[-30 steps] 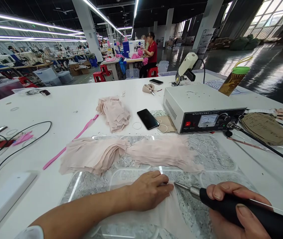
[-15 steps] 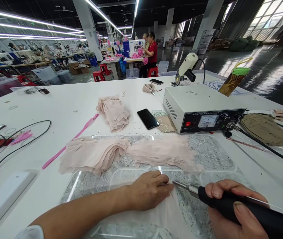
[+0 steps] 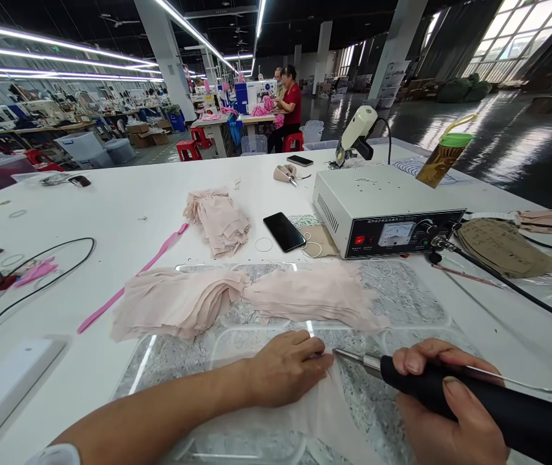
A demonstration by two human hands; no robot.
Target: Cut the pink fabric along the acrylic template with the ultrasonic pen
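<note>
My left hand (image 3: 286,368) presses down on a thin pale pink fabric piece (image 3: 337,413), its fingers closed on the cloth's upper edge. In my right hand (image 3: 467,413) is a black-handled ultrasonic hand welder (image 3: 523,413), fingers and thumb wrapped round the handle. Its pointed metal tip is right by my left fingertips at the fabric edge; whether it touches the cloth I cannot tell. Under the fabric lies a grey speckled board with a clear cover (image 3: 402,387). Just beyond my hands are two fanned stacks of pink fabric, a left stack (image 3: 174,300) and a right stack (image 3: 312,294).
A grey control box (image 3: 402,213) with a dial and black cable stands at the right. Behind the stacks lie another fabric bundle (image 3: 220,223) and a phone (image 3: 283,232). A pink strip (image 3: 133,281) and a white power strip (image 3: 14,387) are leftward. A person (image 3: 289,106) sits farther off.
The whole view has shifted slightly, so things appear a little farther left. Both hands keep their hold, and the welder's tip stays beside my left fingertips.
</note>
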